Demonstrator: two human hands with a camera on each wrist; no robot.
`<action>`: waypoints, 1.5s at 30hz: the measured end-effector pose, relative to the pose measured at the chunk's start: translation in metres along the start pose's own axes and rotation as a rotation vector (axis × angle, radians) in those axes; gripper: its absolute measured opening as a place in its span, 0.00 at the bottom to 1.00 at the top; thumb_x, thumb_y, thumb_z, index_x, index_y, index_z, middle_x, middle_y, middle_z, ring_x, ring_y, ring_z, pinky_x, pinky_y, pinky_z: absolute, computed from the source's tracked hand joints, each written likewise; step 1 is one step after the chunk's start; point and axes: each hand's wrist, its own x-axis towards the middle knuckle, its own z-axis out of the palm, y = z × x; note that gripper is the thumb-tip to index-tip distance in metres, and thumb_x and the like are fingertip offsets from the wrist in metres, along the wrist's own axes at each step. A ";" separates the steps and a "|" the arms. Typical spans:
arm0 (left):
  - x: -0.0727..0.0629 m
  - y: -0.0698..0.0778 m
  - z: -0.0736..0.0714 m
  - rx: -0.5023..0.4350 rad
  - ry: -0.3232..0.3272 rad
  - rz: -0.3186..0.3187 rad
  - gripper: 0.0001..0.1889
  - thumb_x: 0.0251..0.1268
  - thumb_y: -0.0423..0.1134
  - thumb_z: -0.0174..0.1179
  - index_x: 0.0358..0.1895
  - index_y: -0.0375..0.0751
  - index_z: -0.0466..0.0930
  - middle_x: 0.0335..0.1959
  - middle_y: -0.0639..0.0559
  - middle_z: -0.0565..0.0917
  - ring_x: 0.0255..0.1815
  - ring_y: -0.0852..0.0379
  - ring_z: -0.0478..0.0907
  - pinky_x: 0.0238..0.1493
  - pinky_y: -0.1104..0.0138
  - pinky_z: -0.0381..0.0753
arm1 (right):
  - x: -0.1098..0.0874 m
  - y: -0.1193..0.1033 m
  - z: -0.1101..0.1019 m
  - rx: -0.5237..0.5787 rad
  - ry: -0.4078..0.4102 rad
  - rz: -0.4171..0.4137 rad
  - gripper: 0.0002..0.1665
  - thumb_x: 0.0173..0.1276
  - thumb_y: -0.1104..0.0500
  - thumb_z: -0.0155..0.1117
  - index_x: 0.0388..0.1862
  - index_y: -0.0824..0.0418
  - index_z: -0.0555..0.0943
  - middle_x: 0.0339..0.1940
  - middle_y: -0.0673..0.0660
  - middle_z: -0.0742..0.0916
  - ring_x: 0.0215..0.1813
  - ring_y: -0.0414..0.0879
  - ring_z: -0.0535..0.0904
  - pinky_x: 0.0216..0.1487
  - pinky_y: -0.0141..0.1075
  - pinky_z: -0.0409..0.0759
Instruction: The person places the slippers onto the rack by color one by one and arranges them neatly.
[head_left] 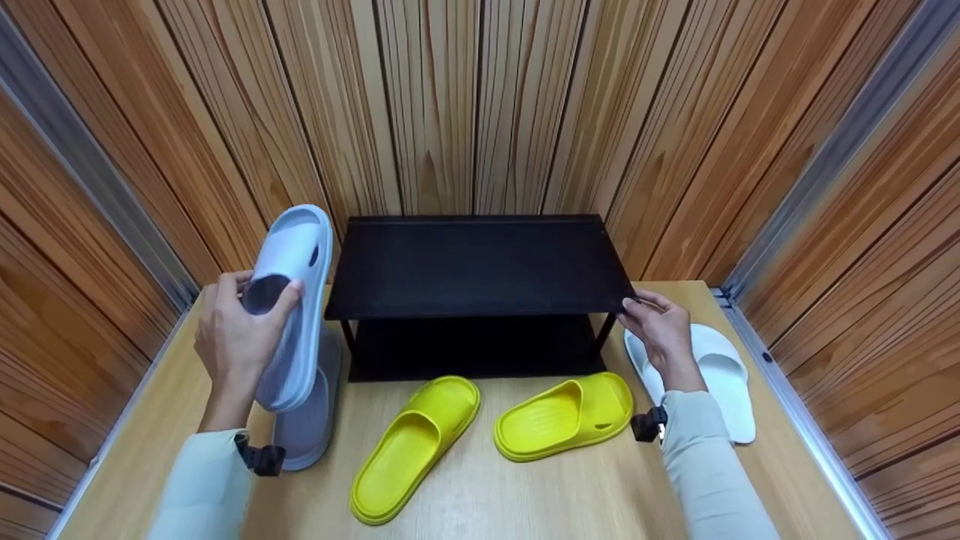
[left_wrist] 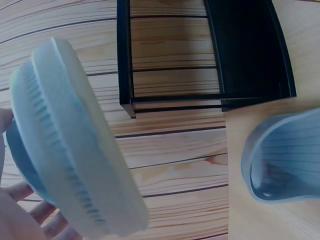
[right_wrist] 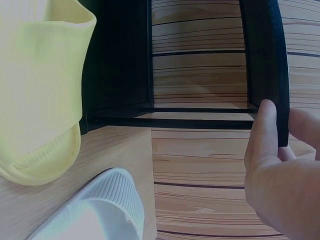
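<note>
Wood-grain walls [head_left: 427,112] border the pale wooden surface [head_left: 540,495]. Your left hand [head_left: 240,330] curls its fingers round a grey-blue slipper [head_left: 300,341], raised left of the black rack [head_left: 480,266]; your right hand [head_left: 664,330] pinches its front corner.

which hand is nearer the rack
Right. The right hand grips the front right corner of the rack; the left hand is apart, off its left side, holding a slipper.

The grey slippers [head_left: 289,244] and yellow slippers [head_left: 390,476] look like smooth matt plastic, the rack [head_left: 480,262] smooth, the walls [head_left: 431,112] grained wood, the corner strips [head_left: 847,127] metal, the sleeves [head_left: 206,480] cloth.
</note>
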 end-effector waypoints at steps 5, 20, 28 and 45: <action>0.003 0.006 0.003 0.014 -0.025 0.020 0.38 0.60 0.66 0.65 0.62 0.37 0.75 0.55 0.37 0.77 0.46 0.40 0.74 0.41 0.55 0.66 | 0.000 0.001 0.002 0.001 -0.004 -0.022 0.25 0.73 0.68 0.63 0.67 0.68 0.72 0.40 0.52 0.85 0.39 0.39 0.85 0.47 0.30 0.83; 0.006 0.018 0.015 0.034 -0.055 0.023 0.39 0.59 0.69 0.63 0.60 0.38 0.75 0.53 0.38 0.77 0.44 0.41 0.74 0.39 0.57 0.66 | 0.000 0.001 0.002 -0.004 -0.003 -0.002 0.26 0.73 0.67 0.63 0.68 0.67 0.72 0.45 0.53 0.83 0.41 0.39 0.86 0.50 0.30 0.82; 0.010 0.024 0.024 0.056 -0.064 0.053 0.40 0.58 0.71 0.63 0.58 0.39 0.76 0.50 0.40 0.78 0.40 0.42 0.75 0.38 0.56 0.67 | -0.003 0.004 -0.001 -0.004 0.004 -0.006 0.26 0.74 0.67 0.63 0.69 0.67 0.71 0.42 0.51 0.84 0.39 0.38 0.86 0.51 0.31 0.82; 0.021 0.038 0.037 0.066 -0.123 0.063 0.42 0.57 0.75 0.60 0.58 0.40 0.75 0.49 0.41 0.77 0.41 0.42 0.75 0.41 0.54 0.70 | -0.005 0.003 -0.001 0.020 0.006 -0.014 0.26 0.73 0.67 0.63 0.68 0.67 0.72 0.42 0.51 0.84 0.40 0.39 0.86 0.50 0.31 0.82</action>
